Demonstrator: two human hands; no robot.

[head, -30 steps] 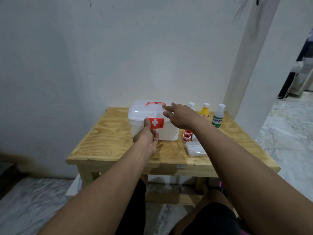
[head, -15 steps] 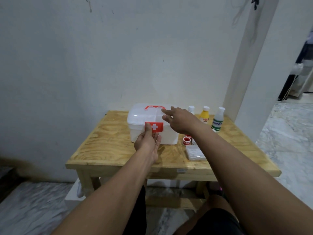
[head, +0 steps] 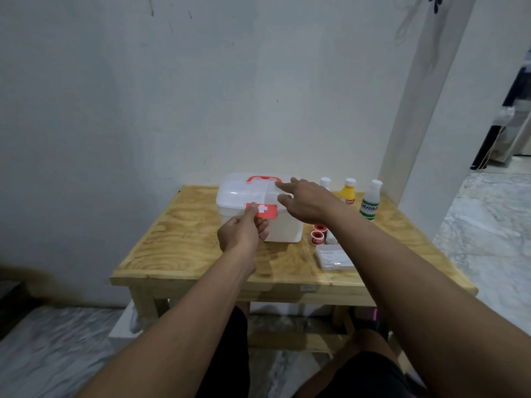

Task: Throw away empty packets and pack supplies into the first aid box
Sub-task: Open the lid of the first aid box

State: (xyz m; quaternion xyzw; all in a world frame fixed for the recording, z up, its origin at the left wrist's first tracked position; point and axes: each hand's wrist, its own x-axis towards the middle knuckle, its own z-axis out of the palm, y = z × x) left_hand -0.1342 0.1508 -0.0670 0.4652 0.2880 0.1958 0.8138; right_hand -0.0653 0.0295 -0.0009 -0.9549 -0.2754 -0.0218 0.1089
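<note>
A white first aid box with a red handle and a red latch bearing a white cross stands closed on the wooden table. My left hand is at the box's front, thumb pressed on the latch's left end. My right hand rests with spread fingers on the lid's right side. To the right of the box lie two red tape rolls, a flat clear packet, a white-capped bottle, a yellow bottle and a clear bottle with a green label.
The table stands against a white wall; a white pillar rises at its back right. Marble floor lies to the right and below. My knees in dark shorts are under the table's front edge.
The view has tilted down slightly, so the table sits lower in the frame. My left thumb stays on the red latch and my right hand stays on the lid.
</note>
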